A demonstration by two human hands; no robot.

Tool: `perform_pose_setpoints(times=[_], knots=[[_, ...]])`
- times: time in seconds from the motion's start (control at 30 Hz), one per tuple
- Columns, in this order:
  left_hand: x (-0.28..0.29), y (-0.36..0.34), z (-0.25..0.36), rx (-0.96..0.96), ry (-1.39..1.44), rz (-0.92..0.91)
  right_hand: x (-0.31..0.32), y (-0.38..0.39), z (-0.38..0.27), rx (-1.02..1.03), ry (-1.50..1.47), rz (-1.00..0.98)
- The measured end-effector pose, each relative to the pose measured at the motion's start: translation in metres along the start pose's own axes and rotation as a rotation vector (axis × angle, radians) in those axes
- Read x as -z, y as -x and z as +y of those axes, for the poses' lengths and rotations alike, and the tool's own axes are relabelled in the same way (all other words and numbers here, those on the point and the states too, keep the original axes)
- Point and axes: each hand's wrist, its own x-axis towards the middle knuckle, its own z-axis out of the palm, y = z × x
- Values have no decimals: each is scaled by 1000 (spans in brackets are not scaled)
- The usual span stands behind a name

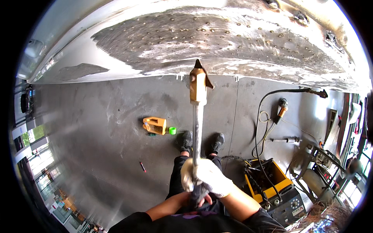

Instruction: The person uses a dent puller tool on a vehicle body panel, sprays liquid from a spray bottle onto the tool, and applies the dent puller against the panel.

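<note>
Probably stiff and head-heavy, this metal rod (197, 120).
My gloved right grip (213, 178) clamped round its shaft (197, 145), left grip (206, 200) curled about the dark handle (197, 193); sensible holds, both.

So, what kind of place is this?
Probably a vehicle repair workshop. The big white panel is partly ground to bare metal, and an orange power tool and a yellow-and-black machine with a thick cable rest on the floor.
</note>
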Motion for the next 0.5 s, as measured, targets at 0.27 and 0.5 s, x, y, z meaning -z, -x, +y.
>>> perform_pose_setpoints(times=[0.27,0.5], knots=[[-73,-18,-8,-526,57,655,3,12,-3,79,93,140],[-80,-21,-4,-540,-110,708,1,12,1,106,165,164]])
